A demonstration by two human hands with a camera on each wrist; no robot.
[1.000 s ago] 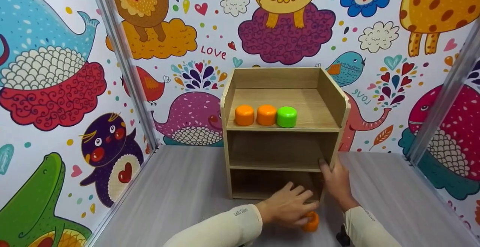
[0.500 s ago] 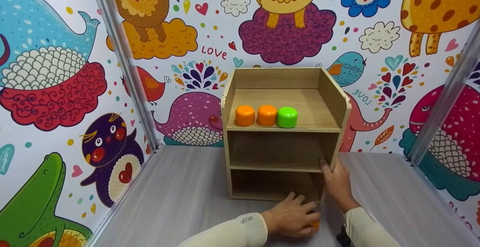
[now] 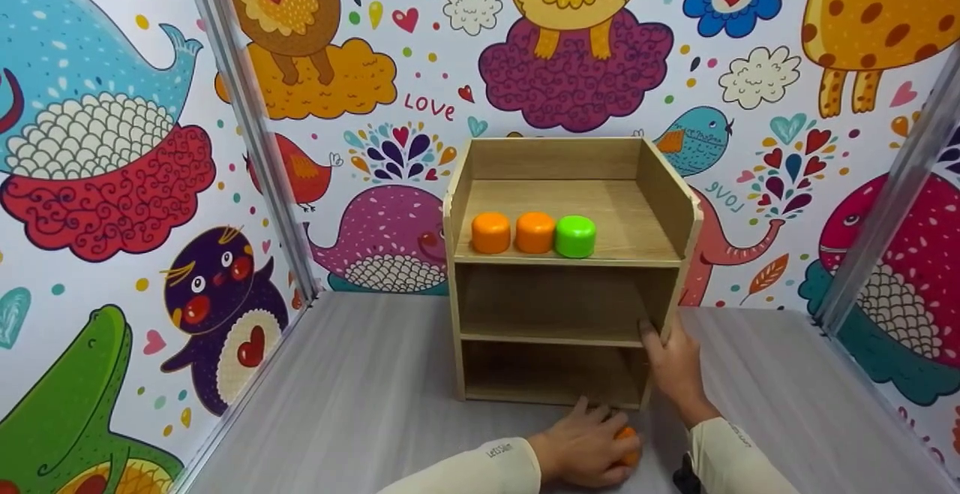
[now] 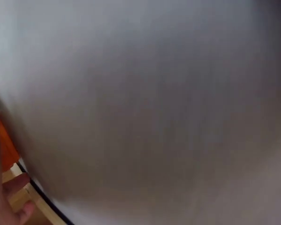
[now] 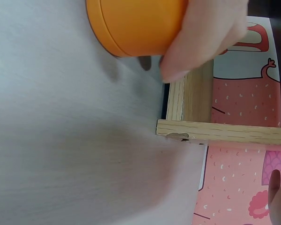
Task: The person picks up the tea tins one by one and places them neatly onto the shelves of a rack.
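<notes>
My left hand (image 3: 589, 443) is low in front of a small wooden shelf (image 3: 566, 259), its fingers curled over an orange cup (image 3: 628, 446). The right wrist view shows this cup (image 5: 135, 23) close up, smooth and round with a band near its rim, fingers pressed against its side. Only a sliver of the orange cup (image 4: 6, 149) shows at the left edge of the left wrist view. My right hand (image 3: 677, 366) grips the shelf's right side panel, thumb on the front edge at the middle board. Most of its fingers are hidden behind the panel.
On the top board two orange cups (image 3: 490, 233) and one green cup (image 3: 575, 236) stand in a row along the front edge. Below are two open compartments. Grey tabletop (image 3: 360, 381) surrounds the shelf, and printed walls (image 3: 397, 66) close off the back and sides.
My left hand has drawn down and slightly right, away from the bottom compartment, and its fingers now cover more of the orange cup. My right hand stays on the panel.
</notes>
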